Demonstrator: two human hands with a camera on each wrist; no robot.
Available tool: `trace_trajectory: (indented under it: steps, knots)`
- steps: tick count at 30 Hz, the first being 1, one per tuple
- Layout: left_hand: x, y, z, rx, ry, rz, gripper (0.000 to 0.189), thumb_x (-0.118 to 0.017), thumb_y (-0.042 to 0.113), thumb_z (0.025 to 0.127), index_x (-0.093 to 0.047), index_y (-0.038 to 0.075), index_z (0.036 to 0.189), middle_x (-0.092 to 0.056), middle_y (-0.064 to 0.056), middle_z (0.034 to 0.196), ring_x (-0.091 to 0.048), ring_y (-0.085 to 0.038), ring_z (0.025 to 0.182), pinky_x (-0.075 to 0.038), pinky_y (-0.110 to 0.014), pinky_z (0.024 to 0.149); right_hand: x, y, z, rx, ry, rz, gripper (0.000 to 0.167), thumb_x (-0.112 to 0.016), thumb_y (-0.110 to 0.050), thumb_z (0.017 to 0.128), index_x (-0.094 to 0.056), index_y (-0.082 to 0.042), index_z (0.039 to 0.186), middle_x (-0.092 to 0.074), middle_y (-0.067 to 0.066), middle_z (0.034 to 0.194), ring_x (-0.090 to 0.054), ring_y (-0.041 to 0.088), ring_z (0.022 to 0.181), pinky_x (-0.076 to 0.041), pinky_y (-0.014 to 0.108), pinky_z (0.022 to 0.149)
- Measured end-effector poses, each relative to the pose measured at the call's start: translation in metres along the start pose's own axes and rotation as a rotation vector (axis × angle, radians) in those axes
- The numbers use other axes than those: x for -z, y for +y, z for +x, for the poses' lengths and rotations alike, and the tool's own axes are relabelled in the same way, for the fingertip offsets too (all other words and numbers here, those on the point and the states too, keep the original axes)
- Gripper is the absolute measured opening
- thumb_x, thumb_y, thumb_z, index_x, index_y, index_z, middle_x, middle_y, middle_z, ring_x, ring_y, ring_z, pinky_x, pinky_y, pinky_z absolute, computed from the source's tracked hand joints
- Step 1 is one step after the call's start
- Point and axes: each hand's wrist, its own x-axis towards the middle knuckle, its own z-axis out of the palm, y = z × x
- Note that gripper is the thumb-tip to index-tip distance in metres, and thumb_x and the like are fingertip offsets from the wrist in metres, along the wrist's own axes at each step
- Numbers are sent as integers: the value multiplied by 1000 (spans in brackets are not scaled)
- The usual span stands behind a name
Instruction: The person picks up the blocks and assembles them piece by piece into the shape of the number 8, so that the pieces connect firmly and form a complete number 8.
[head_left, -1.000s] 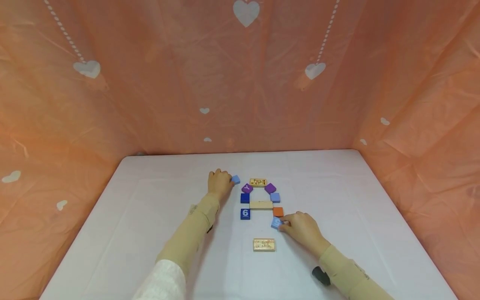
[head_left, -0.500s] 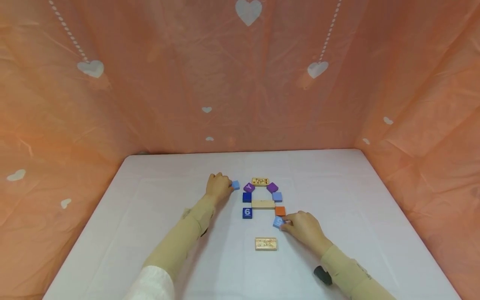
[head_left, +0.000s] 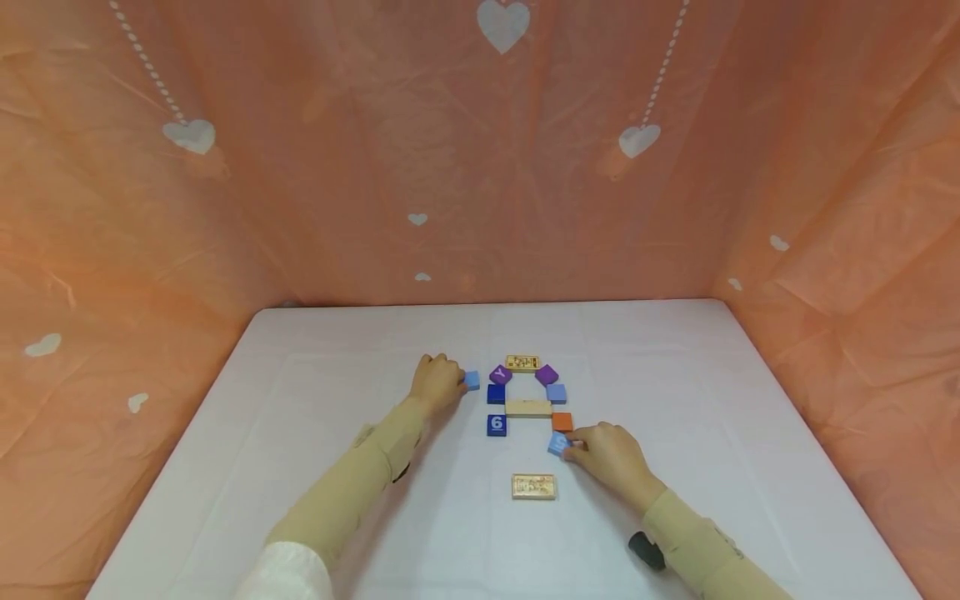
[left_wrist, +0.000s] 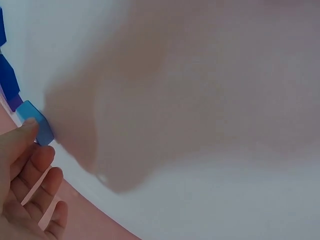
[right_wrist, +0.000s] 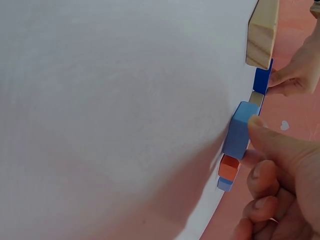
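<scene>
My left hand pinches a light blue block just left of a purple block marked Y. In the left wrist view, the thumb lies on the light blue block and the other fingers are curled below it. My right hand pinches another light blue block, tilted under an orange block. Seen from the right wrist, thumb and index finger hold that light blue block near the orange block.
Between the hands, a beige plank joins two columns of blocks, with dark blue ones on the left. A patterned wooden tile tops the arrangement. Closer to me lies a second wooden tile. Orange cloth hangs behind the white table.
My left hand has drawn its light blue block a little nearer to me, and the block has straightened. The right hand stays at the same place by the orange block. The view has shifted slightly.
</scene>
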Motion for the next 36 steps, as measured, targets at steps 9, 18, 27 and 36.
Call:
trace_trajectory:
  steps: [9, 18, 27, 36]
  knots:
    - [0, -2, -22, -77, 48, 2, 18, -67, 28, 83, -71, 11, 79, -70, -3, 77, -57, -21, 74, -42, -40, 76, 1, -1, 0, 17, 12, -10, 31, -75, -28, 75, -73, -7, 97, -73, 4, 84, -54, 12, 67, -49, 36, 71]
    - [-1, -2, -49, -129, 39, -54, 21, -67, 28, 83, -73, 11, 94, -70, -3, 83, -57, -21, 77, -42, -40, 79, 2, -1, 0, 28, 14, -23, 31, -75, -28, 75, -74, -6, 97, -73, 5, 87, -59, 15, 71, -50, 37, 72]
    - [-5, 4, -70, -152, 81, -101, 23, -70, 29, 80, -74, 13, 96, -70, 0, 82, -57, -18, 75, -42, -38, 77, 0, 0, 0, -8, -4, -4, 31, -75, -28, 75, -73, -7, 98, -73, 6, 86, -53, 12, 66, -49, 34, 70]
    - [-6, 14, -87, -175, 111, -130, 23, -71, 30, 79, -75, 14, 95, -70, 3, 80, -56, -15, 73, -42, -35, 76, -1, 1, 0, 4, 4, 16, 29, -76, -26, 75, -74, -7, 97, -74, 6, 88, -60, 14, 71, -51, 37, 74]
